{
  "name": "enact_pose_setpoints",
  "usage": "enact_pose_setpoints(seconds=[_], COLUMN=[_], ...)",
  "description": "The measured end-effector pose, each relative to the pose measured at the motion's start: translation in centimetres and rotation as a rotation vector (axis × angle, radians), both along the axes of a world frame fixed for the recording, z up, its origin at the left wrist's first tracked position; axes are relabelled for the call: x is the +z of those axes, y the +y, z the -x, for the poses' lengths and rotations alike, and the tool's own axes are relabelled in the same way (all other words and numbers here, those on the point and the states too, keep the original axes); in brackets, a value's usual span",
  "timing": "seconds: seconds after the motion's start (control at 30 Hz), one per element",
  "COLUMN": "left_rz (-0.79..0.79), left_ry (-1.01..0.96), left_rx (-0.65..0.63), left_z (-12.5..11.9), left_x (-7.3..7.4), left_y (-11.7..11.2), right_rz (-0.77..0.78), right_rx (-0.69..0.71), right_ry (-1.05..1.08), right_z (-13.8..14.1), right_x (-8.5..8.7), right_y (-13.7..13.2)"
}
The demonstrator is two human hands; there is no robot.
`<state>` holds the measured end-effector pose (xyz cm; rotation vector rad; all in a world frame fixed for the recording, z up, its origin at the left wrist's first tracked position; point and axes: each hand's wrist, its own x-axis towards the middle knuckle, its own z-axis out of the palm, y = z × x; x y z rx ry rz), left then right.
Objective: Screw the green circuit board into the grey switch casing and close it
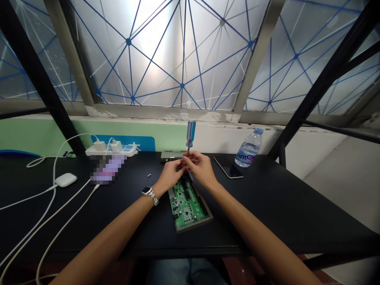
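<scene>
A blue-handled screwdriver (190,133) stands upright over the far end of a green circuit board (187,204), its shaft pinched by the right hand (200,168). The left hand (169,176) presses close beside, its grip unclear. Right of the board lie a phone (227,167) and bottle (248,147).

The screwdriver (191,133) has a blue handle (with clear stripes), the circuit board (187,204) is green, the worktop (267,213) black, and the far window (157,55) shows a blue triangle lattice.

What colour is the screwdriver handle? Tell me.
The screwdriver handle is blue, shown best in the head view.
</scene>
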<state>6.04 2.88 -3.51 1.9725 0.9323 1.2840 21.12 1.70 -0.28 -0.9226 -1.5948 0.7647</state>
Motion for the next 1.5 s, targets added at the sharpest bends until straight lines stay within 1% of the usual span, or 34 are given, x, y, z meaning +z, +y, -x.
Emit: enact_pose_setpoints(seconds=[0.17, 0.33, 0.5, 0.63, 0.87, 1.1, 1.23, 1.33, 1.5], left_rz=[0.007, 0.056, 0.065, 0.063, 0.069, 0.020, 0.017, 0.037, 0.081], left_ry=[-0.007, -0.027, -0.039, -0.040, -0.059, -0.040, -0.048, -0.065, -0.086], left_rx=[-0.013, -0.011, -0.026, -0.011, 0.001, -0.021, -0.044, -0.057, -0.048], left_z=[-0.4, -0.2, 0.2, 0.4, 0.9, 0.3, -0.1, -0.3, -0.1], left_x=[0.1, 0.2, 0.7, 0.9, 0.7, 0.7, 0.1, -0.2, 0.1], left_y=[-0.3, -0.3, -0.6, -0.7, -0.3, -0.3, 0.0, 0.1, -0.1], right_rz=[-0.012, 0.011, 0.040, 0.039, 0.037, 0.028, -0.003, -0.006, 0.061], right_rx=[-0.038, -0.029, -0.028, -0.004, 0.058, 0.089, 0.031, -0.021, -0.041], right_ry=[0.005, 0.078, 0.101, 0.127, 0.159, 0.125, 0.065, 0.056, 0.128], right_z=[0.0, -0.2, -0.4, -0.3, -0.2, 0.1, 0.2, 0.2, -0.1], right_x=[-0.3, 0.1, 0.3, 0.2, 0.4, 0.1, -0.2, -0.1, 0.5], right_y=[0.2, 0.2, 0.1, 0.1, 0.1, 0.0, 0.0, 0.0, -0.1])
